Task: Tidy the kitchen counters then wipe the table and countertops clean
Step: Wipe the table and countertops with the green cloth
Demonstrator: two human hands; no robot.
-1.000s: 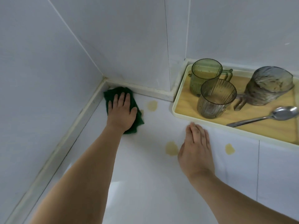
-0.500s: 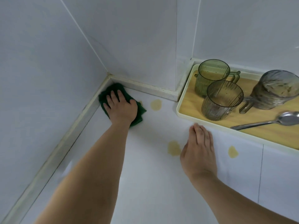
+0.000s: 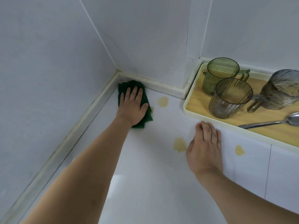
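Pressing down with straight fingers, the left hand [image 3: 131,106] is laid flat on a green cloth [image 3: 145,110], which is pushed into the far corner of the white tabletop [image 3: 145,183], right against the raised edging along both walls. Nothing is gripped by this hand; the cloth is only held down under the palm and fingers. The right hand [image 3: 204,149] is rested flat on the tabletop as well, fingers straight and close together, with nothing held, its fingertips just short of the front rim of a cream tray [image 3: 186,109].

Three yellowish stains are seen on the tabletop: one [image 3: 163,101] just beside the cloth, one [image 3: 179,144] just left of the right hand, and one [image 3: 239,150] to its right, near the tray. A smaller yellow mark is partly covered by the cloth's right edge.

On the tray, a green ribbed mug [image 3: 221,76] is stood upright at the back, a grey ribbed mug [image 3: 229,99] upright in front of it, and a third smoky mug [image 3: 281,91] is tilted on its side to the right. A metal spoon [image 3: 268,122] is laid along the tray's front.
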